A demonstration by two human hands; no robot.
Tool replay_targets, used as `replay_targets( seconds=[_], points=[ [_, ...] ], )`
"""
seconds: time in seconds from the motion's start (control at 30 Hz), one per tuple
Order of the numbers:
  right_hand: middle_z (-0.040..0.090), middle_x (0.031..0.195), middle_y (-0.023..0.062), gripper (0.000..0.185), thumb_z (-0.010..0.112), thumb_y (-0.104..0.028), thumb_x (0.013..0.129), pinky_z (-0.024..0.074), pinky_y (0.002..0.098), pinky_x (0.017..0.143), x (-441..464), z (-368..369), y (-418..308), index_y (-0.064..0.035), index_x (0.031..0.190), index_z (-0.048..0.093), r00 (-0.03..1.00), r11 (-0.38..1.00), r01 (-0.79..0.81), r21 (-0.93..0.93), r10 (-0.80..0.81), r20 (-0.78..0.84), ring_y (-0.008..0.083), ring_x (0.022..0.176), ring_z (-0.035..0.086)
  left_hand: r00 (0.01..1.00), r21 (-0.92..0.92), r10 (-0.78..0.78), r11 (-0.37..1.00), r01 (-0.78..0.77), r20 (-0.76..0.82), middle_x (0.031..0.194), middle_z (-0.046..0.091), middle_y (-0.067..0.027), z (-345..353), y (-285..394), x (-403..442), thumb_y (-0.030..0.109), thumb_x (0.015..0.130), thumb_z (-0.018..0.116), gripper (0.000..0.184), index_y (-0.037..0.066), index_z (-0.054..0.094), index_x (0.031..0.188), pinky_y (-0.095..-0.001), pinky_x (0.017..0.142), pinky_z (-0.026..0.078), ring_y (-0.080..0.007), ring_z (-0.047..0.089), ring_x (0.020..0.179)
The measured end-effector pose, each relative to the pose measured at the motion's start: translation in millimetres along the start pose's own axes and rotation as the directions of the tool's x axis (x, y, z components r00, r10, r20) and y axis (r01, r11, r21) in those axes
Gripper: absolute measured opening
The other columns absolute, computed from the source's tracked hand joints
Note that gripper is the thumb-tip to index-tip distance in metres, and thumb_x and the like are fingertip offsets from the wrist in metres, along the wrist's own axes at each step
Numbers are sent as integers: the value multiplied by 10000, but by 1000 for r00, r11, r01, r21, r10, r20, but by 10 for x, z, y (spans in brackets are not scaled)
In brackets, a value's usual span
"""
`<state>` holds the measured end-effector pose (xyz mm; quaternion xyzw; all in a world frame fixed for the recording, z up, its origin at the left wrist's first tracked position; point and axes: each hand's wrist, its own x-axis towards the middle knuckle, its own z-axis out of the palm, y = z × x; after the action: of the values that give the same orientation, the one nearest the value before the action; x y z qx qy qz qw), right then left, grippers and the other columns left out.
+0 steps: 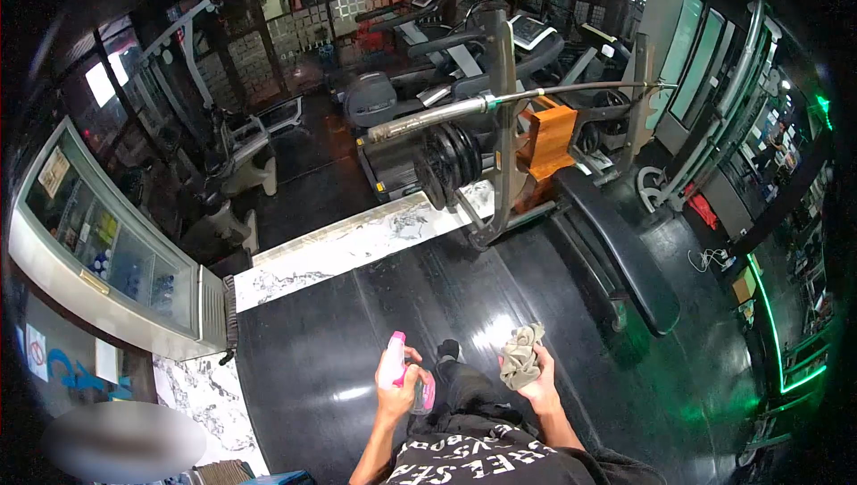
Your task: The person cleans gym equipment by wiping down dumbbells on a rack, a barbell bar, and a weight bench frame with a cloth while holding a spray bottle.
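In the head view, the left hand [399,385] is wrapped around a pink and white bottle [395,362], and its pink top points up and away from the person. The bottle is low in the middle, in front of the black shirt [500,458] with big white letters. The right hand [539,385] is holding a crumpled, gray-green cloth [520,357], with the fingers partly hidden by it. The two hands are apart, and the bottle and the cloth do not touch. Between them a foot [448,350] shows on the shiny black floor [330,333]. Up ahead, a long bar [437,116] lies across a tall rack [503,141]. Round black weights [440,168] hang on the rack under the bar, and a shiny orange-brown wooden thing [550,141] is just beside them. A long black bench [616,248] is near the rack, on the right side. Far back there are running machines [533,32] by the windows. On the left is a fridge [116,244] with a glass door and bottles inside. A white stone strip [308,262] with gray marks runs along the floor, and a bright green light [765,306] glows on the far right
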<state>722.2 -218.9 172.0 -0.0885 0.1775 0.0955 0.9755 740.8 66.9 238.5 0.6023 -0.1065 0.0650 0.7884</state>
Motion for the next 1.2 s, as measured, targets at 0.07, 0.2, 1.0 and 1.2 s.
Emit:
replay_targets(
  seconds=[0.07, 0.2, 1.0, 1.2],
  points=[
    [662, 1102, 69, 367, 610, -300, 853, 418, 489, 1025, 65, 158, 60, -115, 1170, 611, 997, 994, 34, -108, -41, -68, 245, 1023, 626, 999, -17, -28, 999, 27, -20, 989, 570, -119, -113, -115, 52, 43, 922, 614, 309, -29, 467, 1184, -308, 623, 549, -179, 648, 665],
    [634, 1163, 79, 408, 560, -305, 900, 352, 576, 1073, 388, 250, 149, -96, 1249, 566, 995, 999, 18, 36, -14, -96, 277, 1061, 606, 999, 89, -37, 995, 40, -31, 956, 552, -117, -232, -83, 288, 123, 943, 606, 420, -29, 416, 1285, -294, 585, 514, -157, 603, 601],
    [569, 1327, 60, 422, 554, -280, 924, 512, 442, 880, 3372, 1749, 748, -100, 1306, 535, 971, 988, -154, -12, 153, 183, 251, 1119, 598, 988, 145, -145, 978, 153, -60, 938, 651, -99, -1133, -387, 2594, -14, 892, 620, 250, -19, 547, 1131, -249, 535, 500, -83, 597, 597],
    [632, 1214, 88, 366, 566, -253, 920, 513, 424, 873, 3449, 1813, 692, -89, 1247, 564, 993, 998, -65, -17, 67, 96, 243, 1058, 623, 993, 236, -106, 967, 90, 56, 896, 629, -77, -1186, -346, 3112, -30, 840, 666, 490, -31, 482, 1295, -217, 555, 494, -76, 593, 614]
  ],
)
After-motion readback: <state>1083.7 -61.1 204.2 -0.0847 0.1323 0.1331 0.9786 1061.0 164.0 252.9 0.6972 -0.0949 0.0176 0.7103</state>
